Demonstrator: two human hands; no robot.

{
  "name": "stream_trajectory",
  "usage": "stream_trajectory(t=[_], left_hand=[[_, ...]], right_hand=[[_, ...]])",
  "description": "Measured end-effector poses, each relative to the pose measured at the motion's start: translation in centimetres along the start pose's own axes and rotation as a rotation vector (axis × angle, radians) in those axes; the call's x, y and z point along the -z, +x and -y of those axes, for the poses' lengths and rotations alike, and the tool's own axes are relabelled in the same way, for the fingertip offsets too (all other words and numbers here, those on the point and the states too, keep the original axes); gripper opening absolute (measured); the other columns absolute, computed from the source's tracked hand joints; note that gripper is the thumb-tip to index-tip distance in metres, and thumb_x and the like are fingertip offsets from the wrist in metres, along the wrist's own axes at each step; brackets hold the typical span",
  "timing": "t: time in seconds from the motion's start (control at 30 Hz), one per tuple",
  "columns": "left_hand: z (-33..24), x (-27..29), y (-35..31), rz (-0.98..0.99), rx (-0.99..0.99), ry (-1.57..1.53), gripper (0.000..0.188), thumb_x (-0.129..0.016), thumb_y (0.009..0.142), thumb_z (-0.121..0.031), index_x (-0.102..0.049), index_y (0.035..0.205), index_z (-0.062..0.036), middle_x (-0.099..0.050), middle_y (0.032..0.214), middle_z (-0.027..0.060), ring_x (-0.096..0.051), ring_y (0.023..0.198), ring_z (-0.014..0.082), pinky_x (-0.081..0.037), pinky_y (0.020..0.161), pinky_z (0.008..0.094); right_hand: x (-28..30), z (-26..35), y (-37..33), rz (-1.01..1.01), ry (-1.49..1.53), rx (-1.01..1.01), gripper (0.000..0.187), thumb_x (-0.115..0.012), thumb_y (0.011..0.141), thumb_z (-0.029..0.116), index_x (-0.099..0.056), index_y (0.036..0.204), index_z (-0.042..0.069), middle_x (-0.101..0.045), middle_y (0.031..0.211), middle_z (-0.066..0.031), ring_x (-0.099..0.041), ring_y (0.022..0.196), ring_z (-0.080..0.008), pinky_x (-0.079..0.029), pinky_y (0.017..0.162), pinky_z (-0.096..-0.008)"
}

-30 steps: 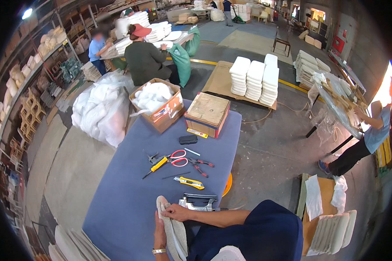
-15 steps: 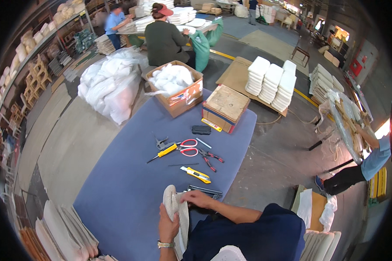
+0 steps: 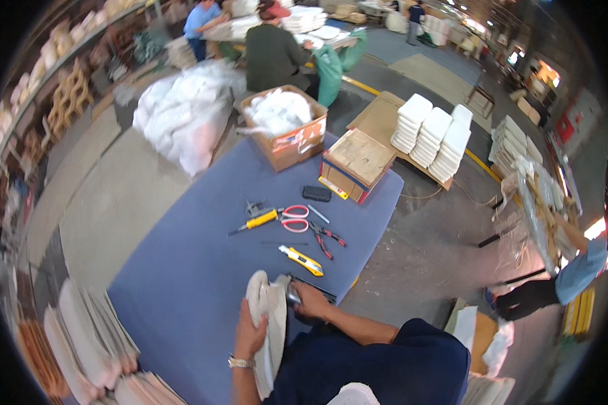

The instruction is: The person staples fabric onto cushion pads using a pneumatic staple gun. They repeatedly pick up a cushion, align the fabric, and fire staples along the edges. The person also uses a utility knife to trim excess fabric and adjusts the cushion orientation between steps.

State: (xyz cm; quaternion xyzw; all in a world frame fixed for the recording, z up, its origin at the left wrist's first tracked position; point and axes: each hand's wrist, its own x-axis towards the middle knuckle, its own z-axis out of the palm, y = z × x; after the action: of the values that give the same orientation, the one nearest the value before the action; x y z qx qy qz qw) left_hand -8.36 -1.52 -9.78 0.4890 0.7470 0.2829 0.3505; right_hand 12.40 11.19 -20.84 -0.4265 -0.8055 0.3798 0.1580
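Observation:
My left hand [image 3: 250, 335] is closed around a beige fabric-covered padded piece [image 3: 271, 317], long and rounded at its far end, held at the table's near edge. My right hand [image 3: 313, 301] grips a silver-and-black hand tool [image 3: 292, 294] against the right side of that piece; fingers hide most of it, so its exact kind is unclear. Beyond them on the blue padded table [image 3: 182, 270] lie a yellow utility knife [image 3: 301, 260], red-handled pliers [image 3: 325, 237], red-handled scissors [image 3: 295, 219] and a yellow-handled pointed tool [image 3: 261, 219].
A wooden-topped box [image 3: 358, 160] and a carton of white stuffing [image 3: 290, 145] occupy the table's far end. Padded pieces [image 3: 91, 337] are stacked at lower left. White cushions [image 3: 432, 131] stand on cardboard beyond. Other people work at the back and at right.
My right hand, earlier with fingers on the fabric, now holds the silver-and-black tool beside it. My left hand and the padded piece have shifted slightly left. The whole view has tilted a little.

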Motion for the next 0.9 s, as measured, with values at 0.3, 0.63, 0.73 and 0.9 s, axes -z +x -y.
stream_trajectory(t=[0.3, 0.63, 0.73, 0.9], left_hand=[[-0.4, -1.4, -0.1, -0.008, 0.090, 0.125, 0.082, -0.059, 0.099, -0.042, -0.023, 0.161, -0.0005, -0.031, 0.163, 0.0299, -0.033, 0.150, 0.0474, -0.031, 0.122, 0.0494], [-1.2, -1.7, -0.4, -0.020, 0.136, 0.150, 0.083, -0.062, 0.098, -0.036, -0.021, 0.160, 0.0013, -0.031, 0.162, 0.0326, -0.033, 0.148, 0.0516, -0.033, 0.122, 0.0495], [-0.9, -1.8, -0.3, -0.038, 0.093, 0.141, 0.083, -0.063, 0.098, -0.034, -0.021, 0.160, 0.0015, -0.032, 0.161, 0.0331, -0.033, 0.147, 0.0532, -0.034, 0.121, 0.0493], [-1.7, -1.3, -0.6, -0.032, 0.127, 0.132, 0.083, -0.063, 0.097, -0.033, -0.021, 0.161, 0.0016, -0.032, 0.161, 0.0331, -0.033, 0.147, 0.0534, -0.035, 0.120, 0.0491]], right_hand=[[10.2, 7.8, -4.5, -0.025, 0.700, -0.191, 0.025, -0.074, 0.094, 0.015, -0.068, 0.110, -0.004, -0.075, 0.093, -0.0111, -0.070, 0.081, -0.0113, -0.055, 0.072, -0.0312], [10.4, 10.0, -2.7, 0.245, 0.274, -0.061, 0.031, -0.077, 0.090, 0.013, -0.068, 0.114, -0.004, -0.074, 0.089, -0.0106, -0.070, 0.077, -0.0189, -0.055, 0.073, -0.0328], [10.2, 10.2, -2.0, 0.241, 0.333, -0.011, 0.032, -0.079, 0.087, 0.010, -0.067, 0.113, -0.005, -0.074, 0.093, -0.0103, -0.069, 0.083, -0.0159, -0.055, 0.075, -0.0310], [10.7, 9.3, -1.3, 0.280, 0.194, 0.127, 0.037, -0.082, 0.082, 0.005, -0.066, 0.114, -0.004, -0.075, 0.100, -0.0091, -0.068, 0.090, -0.0114, -0.055, 0.079, -0.0303]])
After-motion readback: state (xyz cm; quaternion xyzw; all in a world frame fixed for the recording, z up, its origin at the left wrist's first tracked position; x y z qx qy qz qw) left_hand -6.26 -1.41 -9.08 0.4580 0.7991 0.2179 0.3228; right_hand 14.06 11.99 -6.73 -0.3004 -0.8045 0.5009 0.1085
